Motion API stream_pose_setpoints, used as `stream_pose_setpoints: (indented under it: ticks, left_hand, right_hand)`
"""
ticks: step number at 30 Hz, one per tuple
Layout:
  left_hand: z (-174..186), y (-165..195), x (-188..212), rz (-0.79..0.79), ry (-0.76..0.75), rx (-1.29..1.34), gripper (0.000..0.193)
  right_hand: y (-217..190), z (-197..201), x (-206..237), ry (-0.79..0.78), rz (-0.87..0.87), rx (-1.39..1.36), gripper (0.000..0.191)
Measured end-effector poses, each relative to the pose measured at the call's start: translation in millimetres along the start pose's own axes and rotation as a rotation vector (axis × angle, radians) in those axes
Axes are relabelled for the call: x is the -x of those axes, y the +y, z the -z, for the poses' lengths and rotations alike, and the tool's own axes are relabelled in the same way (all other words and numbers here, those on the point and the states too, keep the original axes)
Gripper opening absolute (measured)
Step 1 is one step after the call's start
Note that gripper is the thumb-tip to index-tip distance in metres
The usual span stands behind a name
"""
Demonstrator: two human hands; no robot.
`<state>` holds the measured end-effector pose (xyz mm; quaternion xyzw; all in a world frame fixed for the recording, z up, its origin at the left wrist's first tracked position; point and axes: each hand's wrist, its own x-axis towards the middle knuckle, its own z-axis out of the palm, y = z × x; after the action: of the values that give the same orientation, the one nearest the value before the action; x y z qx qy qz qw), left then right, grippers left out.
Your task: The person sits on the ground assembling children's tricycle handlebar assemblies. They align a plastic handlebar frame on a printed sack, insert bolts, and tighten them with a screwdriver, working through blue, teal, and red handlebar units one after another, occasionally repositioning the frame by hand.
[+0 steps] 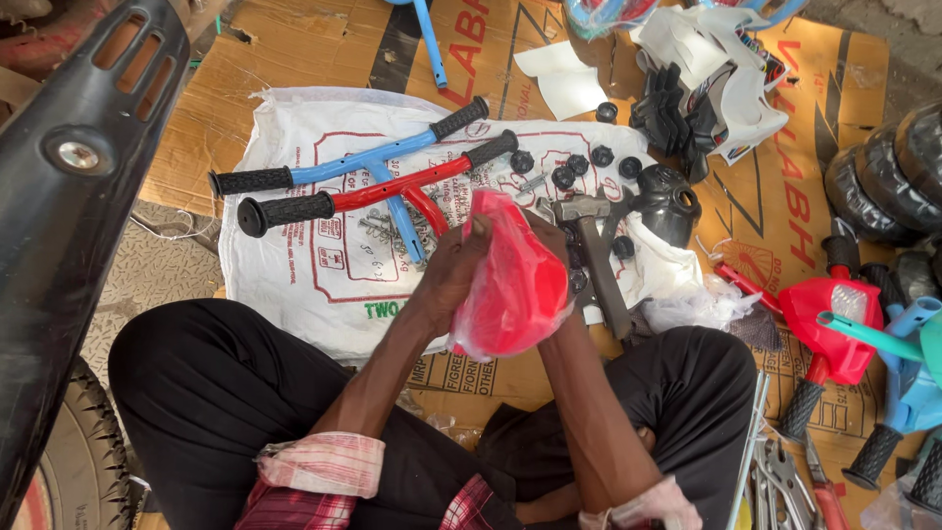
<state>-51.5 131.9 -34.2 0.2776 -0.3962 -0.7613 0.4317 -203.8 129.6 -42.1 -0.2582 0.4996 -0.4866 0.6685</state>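
The person sits cross-legged on the floor with both hands raised over the lap, working at a red plastic part wrapped in a thin clear bag [512, 285]. The left hand [453, 267] is closed around its left edge, fingers curled over the top, and the right hand [546, 238] grips it from behind, mostly hidden by the red plastic, so how tightly those fingers close I cannot tell. The part is held in the air just above the near edge of a white woven sack [294, 255] spread over flattened cardboard [226, 108]. On the sack, beyond the hands, lie a blue handlebar [353, 157] and a red handlebar [378, 191], side by side, each with black rubber grips. Just right of the hands a hammer [594, 250] rests with its head pointing away, and a scatter of small black caps [577, 165] lies beyond it. Further right sit another red part [834, 319] and a pile of white moulded pieces [721, 64]. Some spanners [780, 476] lie by the right knee.
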Motion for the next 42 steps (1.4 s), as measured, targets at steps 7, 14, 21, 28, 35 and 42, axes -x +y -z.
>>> stream_pose_setpoints:
  ticks: [7,14,21,28,35,42]
  left_hand:
    - [17.3,2.9,-6.7,0.132,-0.028,0.455,0.054]
    - [27.7,16.9,-18.7,-0.016,0.203,0.318,0.052]
    - [18.5,24.7,-13.0,-0.279,0.328,-0.225,0.073]
    - [19.2,18.3,-11.6,-0.185,0.226,-0.03,0.04]
    - [12.2,14.4,-13.4,-0.427,0.396,-0.53,0.028]
    - [7.0,18.4,-8.3,-0.487,0.376,-0.504,0.028]
  right_hand:
    - [3.3,14.9,-28.7,0.587,0.297,1.036,0.022]
    - [-18.4,18.5,11.7,0.393,0.532,1.053,0.033]
    - [-34.0,-33.9,92.9,0.21,0.646,0.772,0.064]
    - [-34.8,-38.5,95.3,0.174,0.308,0.675,0.066]
    - [-16.4,-23.5,83.3,0.178,0.163,0.001,0.052]
    - [-8.3,-20.2,77.8,0.167,0.168,-0.13,0.04]
